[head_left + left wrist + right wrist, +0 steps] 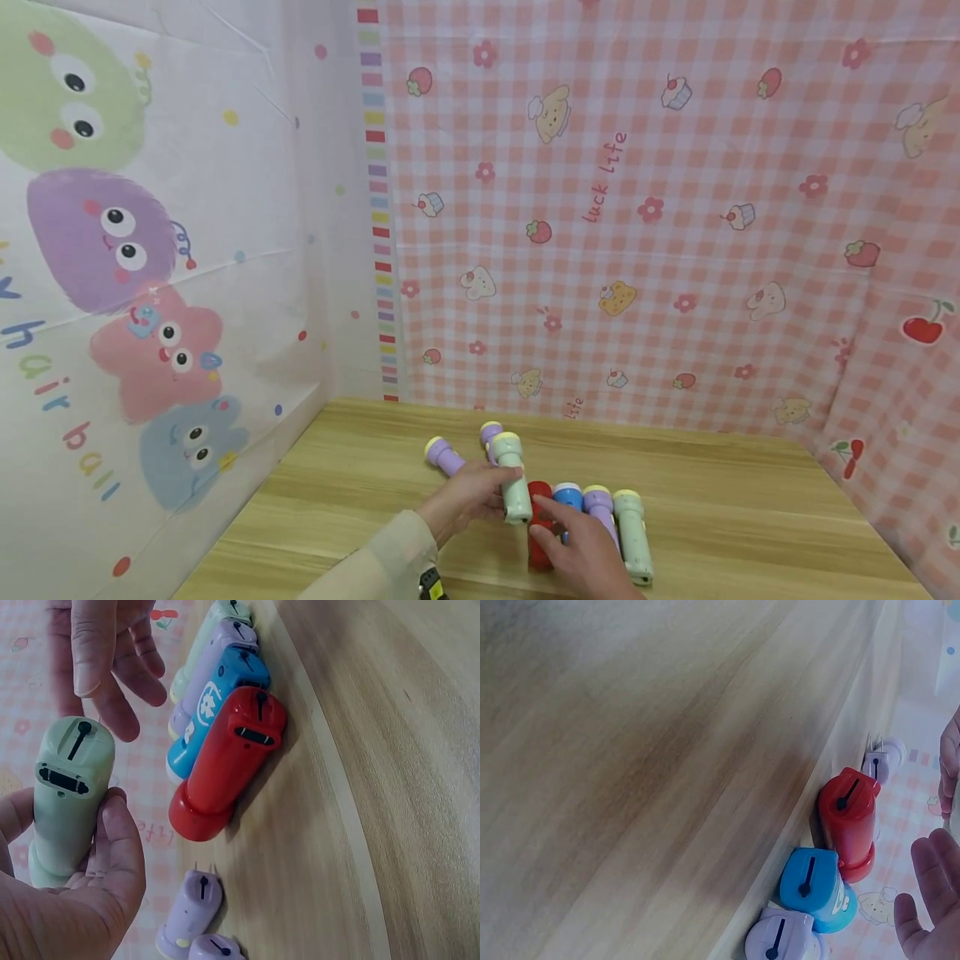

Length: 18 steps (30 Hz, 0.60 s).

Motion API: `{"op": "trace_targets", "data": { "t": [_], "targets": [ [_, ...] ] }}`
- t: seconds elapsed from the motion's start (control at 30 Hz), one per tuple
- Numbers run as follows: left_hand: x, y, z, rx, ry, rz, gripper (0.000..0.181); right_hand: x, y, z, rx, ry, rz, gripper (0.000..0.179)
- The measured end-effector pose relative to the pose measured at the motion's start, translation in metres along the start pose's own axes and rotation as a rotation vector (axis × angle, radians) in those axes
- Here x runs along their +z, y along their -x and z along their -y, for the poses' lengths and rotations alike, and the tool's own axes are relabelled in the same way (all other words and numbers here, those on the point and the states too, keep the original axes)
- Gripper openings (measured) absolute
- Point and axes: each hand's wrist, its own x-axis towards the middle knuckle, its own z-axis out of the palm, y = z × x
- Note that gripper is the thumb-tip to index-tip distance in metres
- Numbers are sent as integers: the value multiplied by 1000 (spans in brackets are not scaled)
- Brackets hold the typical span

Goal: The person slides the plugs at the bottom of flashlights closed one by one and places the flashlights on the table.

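My left hand point(467, 496) grips a pale green flashlight point(513, 492) round its body, lifted above the table. In the left wrist view, the tail end of this green flashlight point(71, 799) shows a dark slot. My right hand point(588, 546) is close by on its right, fingers extended and holding nothing, over the row of flashlights. Standing nearest the held one is a red flashlight point(232, 761), followed by a blue flashlight point(225, 690), a purple flashlight point(217, 664) and another green flashlight point(633, 537).
Two purple flashlights point(444, 456) lie behind my left hand; one point(196, 904) has metal prongs sticking out of its tail. The wooden table point(750, 517) meets a pink checked cloth point(637, 333) at the back and a white printed cloth point(262, 333) at left.
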Motion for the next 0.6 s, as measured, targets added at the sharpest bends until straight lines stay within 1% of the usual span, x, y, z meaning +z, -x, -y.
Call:
{"op": "trace_targets", "data": {
  "t": [0.17, 0.27, 0.33, 0.43, 0.5, 0.6],
  "targets": [
    [-3, -1, 1, -2, 10, 4, 50, -1, 0, -1, 7, 6, -8, 40],
    [-4, -2, 2, -4, 14, 5, 50, -2, 0, -3, 0, 17, -43, 38],
    [-4, -2, 3, -5, 12, 7, 50, -3, 0, -4, 11, 33, -61, 37],
    [-5, -2, 3, -5, 5, 8, 49, -4, 0, -5, 48, 51, -73, 37],
    [-5, -2, 4, -2, 2, 8, 49, -5, 0, -5, 84, 62, -62, 38],
    [-5, -2, 4, -1, -1, 3, 48, -6, -1, -6, 111, 85, -63, 38]
  ]
}}
